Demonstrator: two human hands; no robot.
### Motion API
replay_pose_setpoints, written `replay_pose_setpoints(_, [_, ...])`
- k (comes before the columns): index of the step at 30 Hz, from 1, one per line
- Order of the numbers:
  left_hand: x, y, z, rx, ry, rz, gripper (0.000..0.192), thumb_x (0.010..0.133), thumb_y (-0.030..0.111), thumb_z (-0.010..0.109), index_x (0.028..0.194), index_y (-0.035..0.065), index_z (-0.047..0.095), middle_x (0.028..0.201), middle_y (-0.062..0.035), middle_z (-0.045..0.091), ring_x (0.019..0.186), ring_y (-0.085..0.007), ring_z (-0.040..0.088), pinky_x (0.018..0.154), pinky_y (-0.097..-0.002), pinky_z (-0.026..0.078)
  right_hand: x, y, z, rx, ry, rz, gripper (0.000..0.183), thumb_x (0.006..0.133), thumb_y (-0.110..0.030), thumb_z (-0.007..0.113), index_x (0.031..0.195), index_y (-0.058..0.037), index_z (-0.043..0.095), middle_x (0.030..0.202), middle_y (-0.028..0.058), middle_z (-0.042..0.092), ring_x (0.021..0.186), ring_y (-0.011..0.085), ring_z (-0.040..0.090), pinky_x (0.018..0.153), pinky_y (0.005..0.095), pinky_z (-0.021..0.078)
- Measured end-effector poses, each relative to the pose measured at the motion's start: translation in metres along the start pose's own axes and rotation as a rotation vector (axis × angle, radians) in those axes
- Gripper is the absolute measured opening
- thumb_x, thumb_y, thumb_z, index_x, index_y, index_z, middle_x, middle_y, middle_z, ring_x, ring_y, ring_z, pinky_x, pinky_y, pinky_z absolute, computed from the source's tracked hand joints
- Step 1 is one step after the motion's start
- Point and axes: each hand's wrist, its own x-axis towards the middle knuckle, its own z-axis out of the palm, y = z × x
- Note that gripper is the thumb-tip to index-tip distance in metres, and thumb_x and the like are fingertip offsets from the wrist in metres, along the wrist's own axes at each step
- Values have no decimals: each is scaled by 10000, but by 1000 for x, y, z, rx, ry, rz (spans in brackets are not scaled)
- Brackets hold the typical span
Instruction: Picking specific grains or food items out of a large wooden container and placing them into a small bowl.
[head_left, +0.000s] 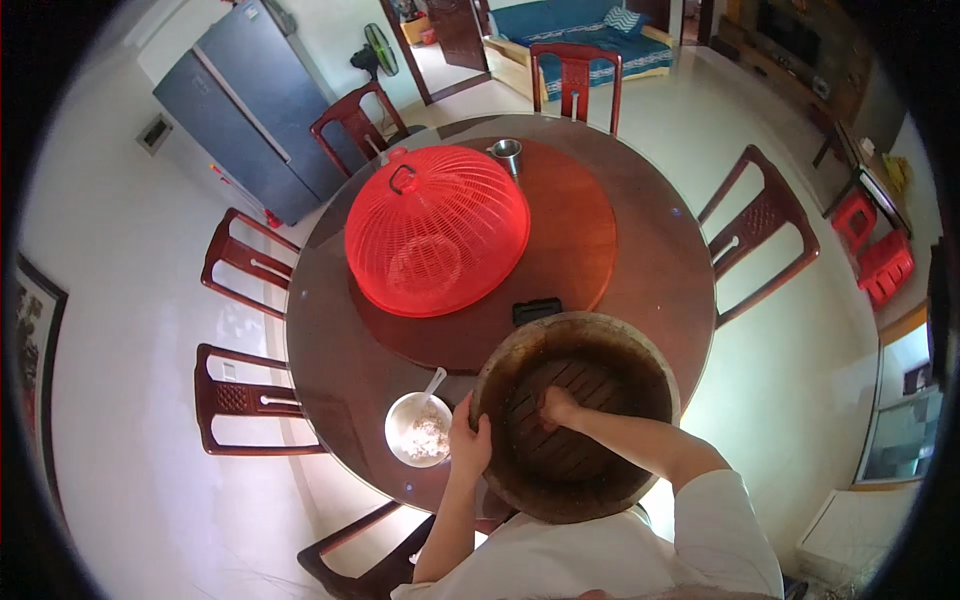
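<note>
A round, dark wooden steamer tub (574, 330) with a slatted bottom stands at the near edge of the table, close against my body. My left hand (471, 444) grips its left rim, thumb on the near side of the fingers. Down inside the tub is my right hand (557, 409), curled at the slats (574, 450); its fingertips are hidden, so whether it holds anything does not show. Left of the tub sits a white bowl (397, 431) with a pale crumbly food (429, 436) and a light-coloured spoon (435, 381) leaning on its rim.
A red mesh food cover (442, 232) rests on the wooden turntable (570, 225) of the round table (660, 277). A metal cup (507, 154) is behind it. Beyond the tub lies a black object (531, 310). Several carved wooden chairs (765, 217) surround the table.
</note>
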Motion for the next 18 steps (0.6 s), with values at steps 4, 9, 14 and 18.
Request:
replay_pose_setpoints(4, [-3, -10, 0, -28, 12, 15, 442, 868, 52, 528, 1305, 0, 481, 1193, -228, 569, 1113, -360, 564, 954, -393, 441, -24, -21, -6, -335, 143, -107, 210, 786, -92, 623, 960, 15, 672, 920, 236, 671, 871, 373, 665, 777, 441, 540])
replay_pose_setpoints(9, [-1, 4, -3, 30, 0, 4, 452, 862, 40, 521, 1310, 6, 475, 1206, -221, 557, 1124, -368, 546, 971, -403, 425, -41, -42, -5, -410, 75, -121, 198, 754, -103, 629, 915, -3, 687, 932, 224, 671, 911, 387, 647, 805, 457, 519])
replay_pose_setpoints(14, [-1, 1, -3, -16, -10, 6, 455, 857, 33, 523, 1308, -3, 473, 1199, -220, 554, 1136, -363, 533, 990, -401, 406, -39, -28, 14, -394, 83, -245, 173, 746, -82, 637, 895, -1, 668, 871, 222, 671, 864, 361, 665, 769, 447, 528])
replay_pose_setpoints(18, [-2, -6, 0, -44, 12, 2, 457, 850, 26, 529, 1303, 2, 477, 1189, -218, 555, 1124, -359, 539, 979, -400, 416, -52, -45, -12, 95, -4, -132, 140, 782, 2, 574, 911, 16, 625, 816, 177, 673, 763, 272, 690, 672, 403, 563])
